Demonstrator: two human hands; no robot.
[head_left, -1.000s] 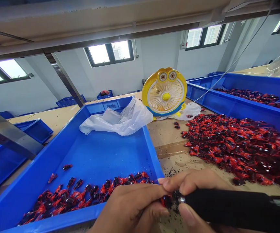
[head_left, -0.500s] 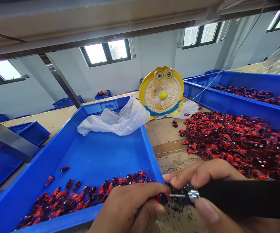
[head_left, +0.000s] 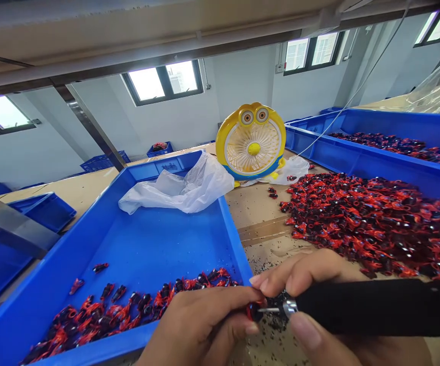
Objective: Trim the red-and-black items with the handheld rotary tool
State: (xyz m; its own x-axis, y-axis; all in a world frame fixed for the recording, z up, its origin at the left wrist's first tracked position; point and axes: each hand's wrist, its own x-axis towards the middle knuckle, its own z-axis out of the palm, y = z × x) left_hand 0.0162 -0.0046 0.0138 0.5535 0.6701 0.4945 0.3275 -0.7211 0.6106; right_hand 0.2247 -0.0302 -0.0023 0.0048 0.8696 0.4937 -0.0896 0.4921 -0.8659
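Between the thumb and fingers of my left hand [head_left: 200, 323] is a small black part with red wires [head_left: 255, 311], near the front right corner of a blue tray [head_left: 238, 244]. My right hand [head_left: 315, 274] is closed around a thick black screwdriver-like tool [head_left: 372, 307] with a silver collar and a thin metal bit. The bit points left, and its tip meets the face of the small part. Whether it has gone inside I cannot tell. My right fingertips reach over to touch the left index finger.
Similar parts [head_left: 116, 315] lie along the tray's near side, with a white plastic bag [head_left: 181, 190] at its far end. To the right spreads a large pile of parts [head_left: 353, 218]. A yellow fan [head_left: 253, 145] stands behind. Black scraps [head_left: 275, 325] litter the table.
My right hand and the tool have moved left, bringing the bit closer against the small part. My left hand holds almost still. The view has shifted slightly.
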